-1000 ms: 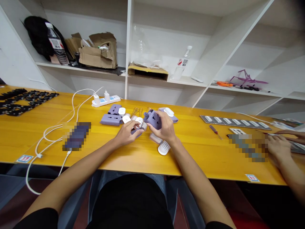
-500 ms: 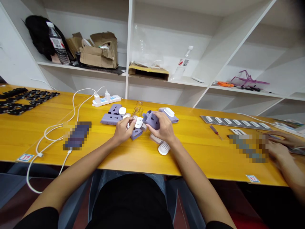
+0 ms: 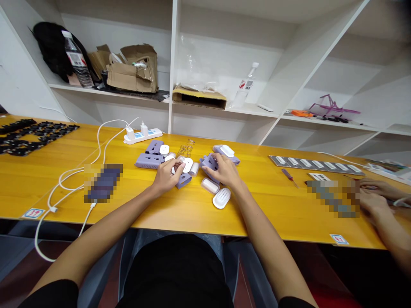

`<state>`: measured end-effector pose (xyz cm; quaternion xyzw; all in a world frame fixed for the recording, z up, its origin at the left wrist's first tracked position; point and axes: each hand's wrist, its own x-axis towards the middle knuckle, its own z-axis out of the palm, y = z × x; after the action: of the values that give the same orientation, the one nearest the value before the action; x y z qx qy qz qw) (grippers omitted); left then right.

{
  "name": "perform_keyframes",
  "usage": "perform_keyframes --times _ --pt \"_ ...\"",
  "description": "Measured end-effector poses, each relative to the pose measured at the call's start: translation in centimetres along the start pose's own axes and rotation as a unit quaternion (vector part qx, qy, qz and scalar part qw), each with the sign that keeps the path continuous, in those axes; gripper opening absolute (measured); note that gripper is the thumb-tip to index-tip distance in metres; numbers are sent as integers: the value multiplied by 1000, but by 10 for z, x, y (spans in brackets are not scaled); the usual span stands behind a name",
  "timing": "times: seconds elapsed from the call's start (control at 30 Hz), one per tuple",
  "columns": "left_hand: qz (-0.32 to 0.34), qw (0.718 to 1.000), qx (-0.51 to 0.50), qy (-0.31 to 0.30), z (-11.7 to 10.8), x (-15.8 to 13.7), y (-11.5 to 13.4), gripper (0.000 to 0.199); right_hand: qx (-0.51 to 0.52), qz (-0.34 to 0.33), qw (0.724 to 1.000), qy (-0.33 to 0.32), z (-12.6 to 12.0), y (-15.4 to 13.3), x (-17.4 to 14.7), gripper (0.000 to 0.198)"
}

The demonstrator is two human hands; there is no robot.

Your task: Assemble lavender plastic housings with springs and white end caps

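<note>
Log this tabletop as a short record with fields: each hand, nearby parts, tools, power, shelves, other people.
Left hand: fingers at a white oval cap; grip unclear
Right hand: fingers against a purple case; firmness of grip unclear
Parts near hands: wire springs, slotted white piece
Tool: screwdriver, lying right of the hands
Power: white power strip, two plugs in it
Shelves: two bottles, cardboard box
Other people: another person's hands, right edge

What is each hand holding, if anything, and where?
The right hand touches the purple case at its right end; grip unclear. Left hand: cannot tell.
</note>
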<state>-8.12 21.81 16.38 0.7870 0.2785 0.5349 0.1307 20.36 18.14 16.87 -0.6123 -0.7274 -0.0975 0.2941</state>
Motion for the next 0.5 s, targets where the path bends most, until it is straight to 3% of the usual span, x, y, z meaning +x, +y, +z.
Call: perform_keyframes --times 0.27,0.37,0.5 --pt "18 1000 -3 -1 2 0 0 18 22 28 999 -32 -7 9 4 38" --pt "29 1000 -1 -8 2 -1 0 16 -24 104 993 -46 -25 17 5 27" --pt "27 999 5 -29 3 -3 2 15 -85 225 961 -135 -49 31 1 21"
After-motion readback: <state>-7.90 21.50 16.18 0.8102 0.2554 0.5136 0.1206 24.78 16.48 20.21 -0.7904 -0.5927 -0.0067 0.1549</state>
